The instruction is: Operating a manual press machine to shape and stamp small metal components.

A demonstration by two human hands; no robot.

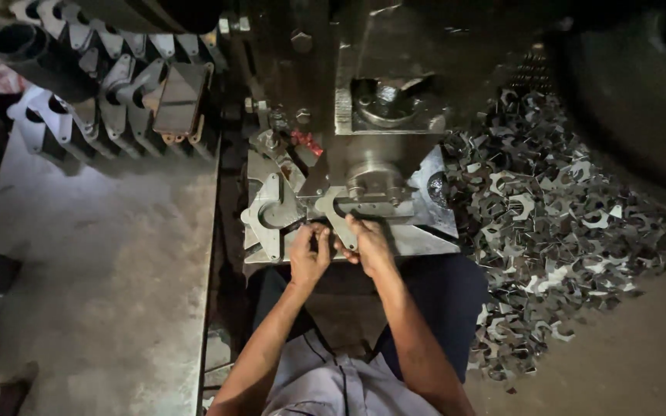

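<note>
Holding a flat metal blank (pixel 338 214) at the press bed (pixel 425 235), the person keeps both hands on its near end so that the forked far end lies under the round punch (pixel 374 181). Right hand (pixel 368 245): fingers closed on the blank's near edge, thumb on top, pinning it flat to the bed. Left hand (pixel 309 254): fingers curled at the same end from the left, seemingly pinching the corner, though how tightly it is closed cannot be told from this view. Both wrists stay on the near side of the punch, which keeps the fingers out from under the tool. A second blank (pixel 274 216) of similar shape rests on the bed just left of the held one, touching or nearly touching it, within easy reach of the left hand. A scrap pile (pixel 537 208) of punched offcuts covers the floor to the right of the press, on the side away from the stock. On the steel table (pixel 109 254) to the left, a row of stacked parts (pixel 109 85) stands on edge along the far side. The person sits with knees either side of the bed front, centred on the work.
</note>
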